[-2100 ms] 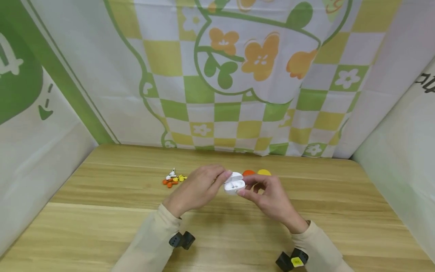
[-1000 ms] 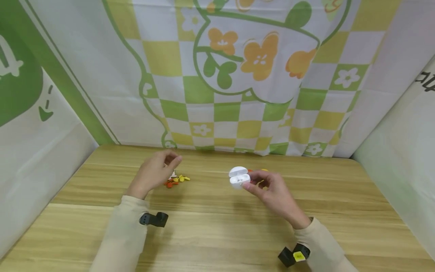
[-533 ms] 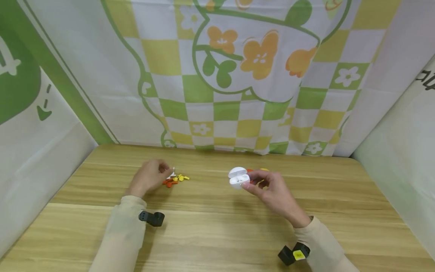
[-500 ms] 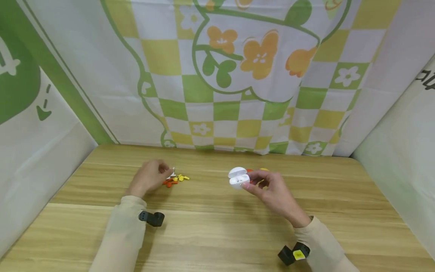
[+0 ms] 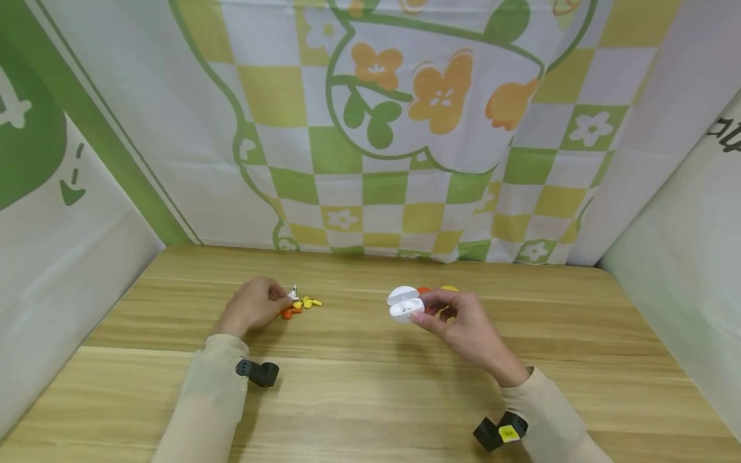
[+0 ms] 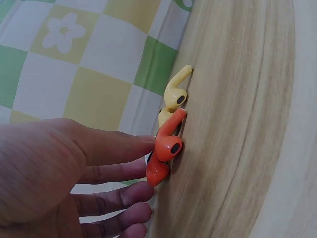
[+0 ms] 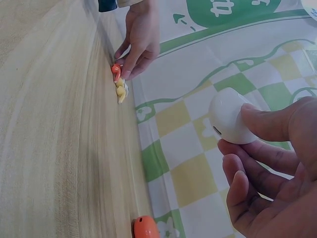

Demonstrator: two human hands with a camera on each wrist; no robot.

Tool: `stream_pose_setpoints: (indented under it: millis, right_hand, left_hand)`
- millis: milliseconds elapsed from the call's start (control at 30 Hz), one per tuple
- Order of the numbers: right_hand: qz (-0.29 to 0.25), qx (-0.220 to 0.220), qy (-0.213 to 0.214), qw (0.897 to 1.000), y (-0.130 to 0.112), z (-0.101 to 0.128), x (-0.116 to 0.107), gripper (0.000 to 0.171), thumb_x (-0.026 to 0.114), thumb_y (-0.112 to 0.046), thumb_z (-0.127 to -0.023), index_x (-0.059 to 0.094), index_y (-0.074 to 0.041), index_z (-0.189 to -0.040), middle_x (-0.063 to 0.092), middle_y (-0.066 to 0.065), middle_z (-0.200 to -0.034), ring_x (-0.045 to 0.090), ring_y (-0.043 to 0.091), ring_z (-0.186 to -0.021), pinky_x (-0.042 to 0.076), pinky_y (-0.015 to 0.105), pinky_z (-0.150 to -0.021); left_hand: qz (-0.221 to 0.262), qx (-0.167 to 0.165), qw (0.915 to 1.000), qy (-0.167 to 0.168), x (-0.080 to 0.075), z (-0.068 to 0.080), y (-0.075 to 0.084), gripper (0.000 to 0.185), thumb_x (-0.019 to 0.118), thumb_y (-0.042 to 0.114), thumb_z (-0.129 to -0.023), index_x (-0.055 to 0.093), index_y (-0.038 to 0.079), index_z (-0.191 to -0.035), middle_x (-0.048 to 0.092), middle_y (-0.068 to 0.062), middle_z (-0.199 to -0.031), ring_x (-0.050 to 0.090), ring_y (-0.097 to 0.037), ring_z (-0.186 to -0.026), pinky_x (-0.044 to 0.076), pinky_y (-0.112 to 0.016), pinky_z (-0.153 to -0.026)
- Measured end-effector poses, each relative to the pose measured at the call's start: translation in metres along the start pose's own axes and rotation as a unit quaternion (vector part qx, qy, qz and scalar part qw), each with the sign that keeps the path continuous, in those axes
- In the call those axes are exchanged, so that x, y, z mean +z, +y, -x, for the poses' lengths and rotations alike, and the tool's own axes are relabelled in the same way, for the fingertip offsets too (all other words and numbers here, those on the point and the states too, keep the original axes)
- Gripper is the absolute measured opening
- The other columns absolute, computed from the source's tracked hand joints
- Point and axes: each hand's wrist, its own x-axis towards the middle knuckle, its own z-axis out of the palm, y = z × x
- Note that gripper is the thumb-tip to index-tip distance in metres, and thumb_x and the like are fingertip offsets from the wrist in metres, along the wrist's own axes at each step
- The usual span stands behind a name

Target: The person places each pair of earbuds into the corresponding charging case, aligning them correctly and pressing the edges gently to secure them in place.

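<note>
2 bare hands are busy over the wooden table (image 5: 359,399). From the head view, the right hand (image 5: 463,328) pinches a white case (image 5: 407,311) between thumb and fingertips, holding it in the air above the table. Its lid is tipped up and its recesses face the person, presumably so the inside can be seen and reached. The left hand (image 5: 251,305) bends down to a small pile at the left, where a white earbud (image 5: 293,293), yellow earbuds (image 5: 308,303) and orange earbuds (image 5: 289,313) lie close together. An orange case (image 5: 424,290) and a yellow case (image 5: 448,288) sit beyond the right hand, partly hidden by it.

From the left wrist, 2 orange earbuds lie in front of 2 yellow ones. The thumb's tip goes out of sight behind the orange pair, and the other fingers bend below; whether this grip pinches anything cannot be told. The low reach likely helps pick out a small piece without scattering its neighbours.

From the right wrist, the white case shows its rounded back and a dark slot. The grip is pressed firmly on the shell, thumb opposite fingertips, which probably leaves the lid free.
</note>
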Motion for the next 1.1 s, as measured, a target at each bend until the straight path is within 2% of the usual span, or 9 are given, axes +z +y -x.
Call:
stream_pose_setpoints:
  millis: [267,500,667,967,1100]
  right_hand:
    - [0.009,-0.002,-0.001,1.0,-0.0022,0.0001,0.0,0.013,0.079,-0.009,-0.089,0.076,-0.003,-0.1,0.068,0.0,-0.085,0.059,0.017,-0.077,0.051,0.029,-0.067]
    - [0.011,-0.002,-0.003,1.0,-0.002,0.0002,0.0,0.013,0.079,-0.009,-0.089,0.076,-0.003,-0.1,0.068,0.0,-0.084,0.059,0.017,-0.078,0.051,0.029,-0.068]
    - [0.016,-0.003,-0.003,1.0,-0.0022,0.0006,-0.0001,0.015,0.08,-0.01,-0.089,0.076,-0.003,-0.101,0.068,0.0,-0.085,0.06,0.017,-0.078,0.051,0.027,-0.068]
    - [0.015,-0.001,-0.002,1.0,-0.0028,0.0011,-0.0004,0.015,0.08,-0.01,-0.089,0.076,-0.003,-0.102,0.068,0.0,-0.085,0.06,0.017,-0.079,0.051,0.029,-0.069]
    - [0.014,-0.002,-0.001,1.0,-0.0024,0.0008,-0.0008,0.015,0.079,-0.01,-0.089,0.076,-0.003,-0.101,0.068,0.0,-0.085,0.06,0.017,-0.078,0.052,0.03,-0.068]
  left_hand:
    - [0.002,-0.008,0.9999,0.009,0.004,-0.0018,-0.0015,0.027,0.067,0.023,-0.097,0.073,-0.002,-0.106,0.069,-0.015,-0.104,0.063,-0.03,-0.093,0.051,-0.049,-0.081]
    - [0.002,-0.02,0.9997,0.013,0.0065,-0.0019,0.0024,0.026,0.068,0.023,-0.095,0.072,-0.001,-0.105,0.069,-0.015,-0.103,0.061,-0.028,-0.088,0.051,-0.046,-0.076]
    - [0.007,-0.022,0.9997,0.01,0.0079,-0.0032,0.0019,0.021,0.069,0.022,-0.095,0.07,0.002,-0.101,0.068,-0.016,-0.105,0.06,-0.028,-0.089,0.05,-0.045,-0.077]
    - [0.011,-0.012,0.9998,0.008,0.0053,-0.0031,0.0017,0.024,0.068,0.026,-0.098,0.07,0.002,-0.1,0.068,-0.015,-0.103,0.06,-0.027,-0.088,0.05,-0.044,-0.076]
    - [0.016,0.005,0.9997,0.015,0.0012,-0.0018,0.0052,0.023,0.066,0.023,-0.099,0.069,0.001,-0.101,0.068,-0.015,-0.101,0.061,-0.027,-0.088,0.05,-0.044,-0.077]
